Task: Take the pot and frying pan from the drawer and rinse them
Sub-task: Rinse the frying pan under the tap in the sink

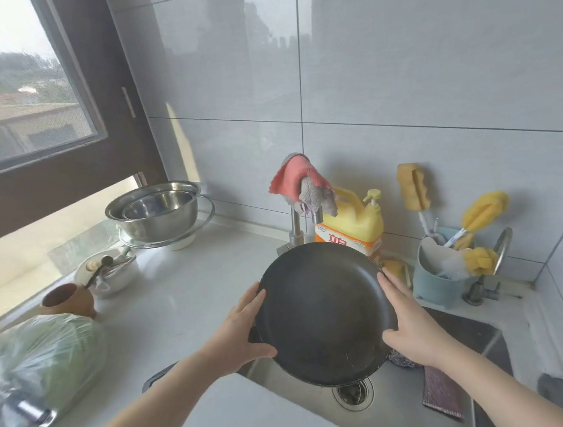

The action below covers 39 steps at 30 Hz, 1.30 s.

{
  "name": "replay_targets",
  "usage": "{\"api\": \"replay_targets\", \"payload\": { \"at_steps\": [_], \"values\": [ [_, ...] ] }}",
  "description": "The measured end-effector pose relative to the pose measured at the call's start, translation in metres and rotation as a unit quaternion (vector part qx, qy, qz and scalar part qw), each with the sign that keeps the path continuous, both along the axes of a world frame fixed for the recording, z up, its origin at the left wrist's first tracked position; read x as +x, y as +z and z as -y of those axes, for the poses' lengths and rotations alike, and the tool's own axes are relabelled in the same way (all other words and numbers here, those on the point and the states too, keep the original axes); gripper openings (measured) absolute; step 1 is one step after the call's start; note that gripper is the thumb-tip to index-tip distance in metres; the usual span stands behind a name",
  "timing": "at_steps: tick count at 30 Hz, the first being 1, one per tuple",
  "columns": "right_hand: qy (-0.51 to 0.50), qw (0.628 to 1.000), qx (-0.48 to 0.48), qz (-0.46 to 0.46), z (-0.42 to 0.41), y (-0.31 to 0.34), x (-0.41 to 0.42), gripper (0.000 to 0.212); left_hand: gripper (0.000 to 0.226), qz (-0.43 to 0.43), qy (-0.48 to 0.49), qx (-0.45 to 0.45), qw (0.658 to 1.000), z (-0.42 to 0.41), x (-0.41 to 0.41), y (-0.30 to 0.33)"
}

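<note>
The left hand (241, 330) and right hand (409, 321) clasp opposite edges of the round black frying pan (324, 312), fingers behind the rim and thumbs curled onto its inner face. The pan is tilted up toward the camera, above the stainless steel sink (389, 419) and its drain (353, 392). Behind the pan stands a metal tap (296, 227) draped with a pink cloth (292, 178), beside a yellow detergent bottle (360, 226). Stacked steel bowls (156, 210) sit on the white countertop (192, 297) to the left.
</note>
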State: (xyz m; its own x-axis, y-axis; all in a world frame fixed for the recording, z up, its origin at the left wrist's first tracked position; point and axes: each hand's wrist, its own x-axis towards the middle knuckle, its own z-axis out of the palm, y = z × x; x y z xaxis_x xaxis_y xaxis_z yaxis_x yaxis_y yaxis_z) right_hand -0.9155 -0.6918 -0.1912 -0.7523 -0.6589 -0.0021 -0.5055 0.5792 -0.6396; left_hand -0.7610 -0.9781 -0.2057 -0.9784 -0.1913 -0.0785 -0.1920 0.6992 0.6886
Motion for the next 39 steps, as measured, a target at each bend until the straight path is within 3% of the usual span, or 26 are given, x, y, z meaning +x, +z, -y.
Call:
{"api": "replay_targets", "payload": {
  "at_steps": [6, 13, 24, 32, 39],
  "values": [
    [0.06, 0.998, -0.024, 0.005, 0.02, 0.0, 0.0, 0.091, 0.125, 0.018, 0.037, 0.011, 0.999, 0.012, 0.02, 0.005],
    [0.116, 0.991, -0.008, 0.066, 0.031, 0.012, 0.004, 0.128, 0.134, 0.026, 0.064, 0.023, 0.997, 0.016, 0.045, 0.012],
    [0.169, 0.986, 0.0, 0.011, 0.053, 0.044, -0.002, 0.145, 0.115, -0.035, 0.08, -0.015, 0.996, 0.011, 0.065, 0.049],
    [0.234, 0.972, -0.022, 0.004, 0.101, 0.067, 0.015, 0.144, 0.129, -0.034, 0.179, -0.04, 0.982, 0.024, 0.111, 0.067],
    [0.363, 0.93, -0.041, 0.034, 0.18, 0.076, 0.097, 0.137, 0.124, -0.042, 0.31, -0.05, 0.948, 0.022, 0.237, 0.085]
  ]
}}
